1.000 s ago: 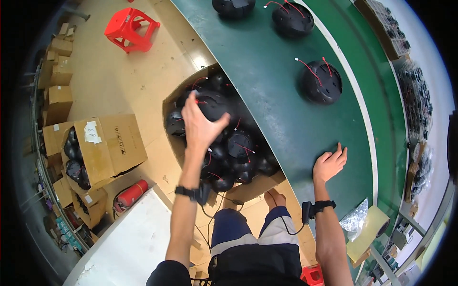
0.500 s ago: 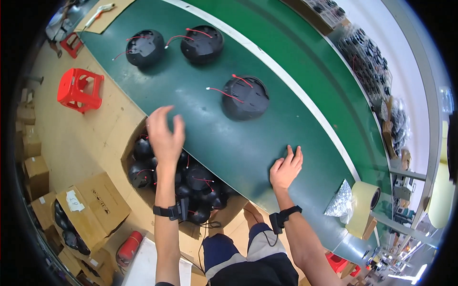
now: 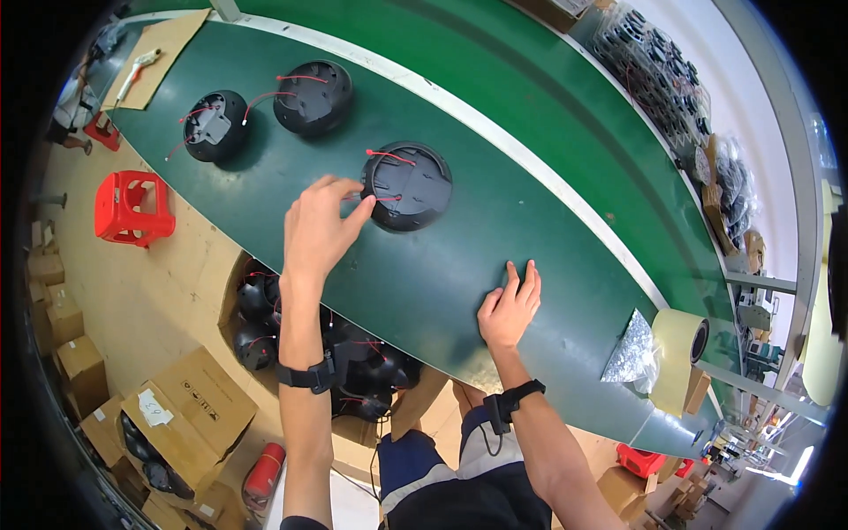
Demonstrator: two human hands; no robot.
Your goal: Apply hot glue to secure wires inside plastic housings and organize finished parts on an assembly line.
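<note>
My left hand (image 3: 320, 221) reaches over the green table to the near-left rim of a round black plastic housing (image 3: 413, 187). Thumb and forefinger are a little apart beside the end of one of its red wires (image 3: 389, 199); I see no firm hold on it. That housing lies hollow side up, a second red wire sticking out at its top. Flat on the tabletop, to the right and nearer, rests my right hand (image 3: 511, 305), fingers spread, holding nothing. Two more such housings, a middle one (image 3: 311, 99) and a left one (image 3: 215, 128), sit farther off with red wires hanging out.
Below the table's near edge stands a cardboard box (image 3: 231, 305) of black housings (image 3: 362, 367). A yellow tape roll (image 3: 676, 353) and a silvery bag (image 3: 632, 353) lie at the right. A red stool (image 3: 135, 209), an open carton (image 3: 199, 402) and a fire extinguisher (image 3: 263, 473) stand left.
My left hand has moved from above the box to the nearest housing's rim. The view has shifted, so the housings appear farther left. My right hand still rests on the table.
</note>
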